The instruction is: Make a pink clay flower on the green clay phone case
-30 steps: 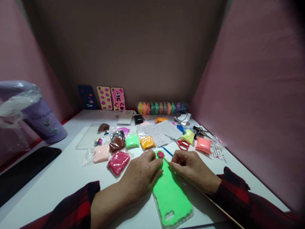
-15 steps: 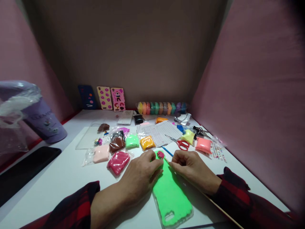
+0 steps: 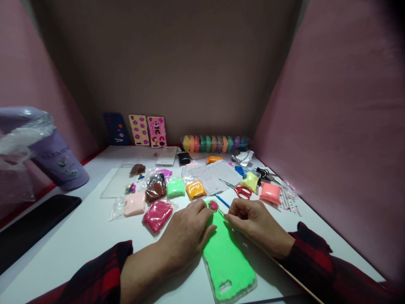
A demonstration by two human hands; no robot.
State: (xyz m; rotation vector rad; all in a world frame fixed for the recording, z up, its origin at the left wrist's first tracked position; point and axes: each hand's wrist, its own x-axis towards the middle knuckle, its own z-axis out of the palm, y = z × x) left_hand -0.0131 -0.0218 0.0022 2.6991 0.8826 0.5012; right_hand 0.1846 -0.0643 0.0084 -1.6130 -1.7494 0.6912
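A phone case (image 3: 228, 257) coated in bright green clay lies on the table in front of me. Near its far end sits a small dark pink clay piece (image 3: 213, 206). My left hand (image 3: 189, 230) grips the case's left edge, its thumb and fingertips beside the pink piece. Pinched in my right hand (image 3: 253, 221) is a thin wooden stick (image 3: 297, 282); its tip points at the pink piece, and I cannot tell whether it touches. The stick's middle is hidden behind that hand.
Bagged clay, including a crimson pack (image 3: 157, 216) and an orange pack (image 3: 195, 189), lies beyond my hands. Red-handled scissors (image 3: 243, 192), a blue pencil-like tool (image 3: 222, 200) and a written sheet (image 3: 210, 176) are ahead. A purple bin (image 3: 61, 158) and black phone (image 3: 38, 226) are left.
My left thumb and fingertips have shifted slightly on the case, away from the pink piece. The right hand and stick are nearly still.
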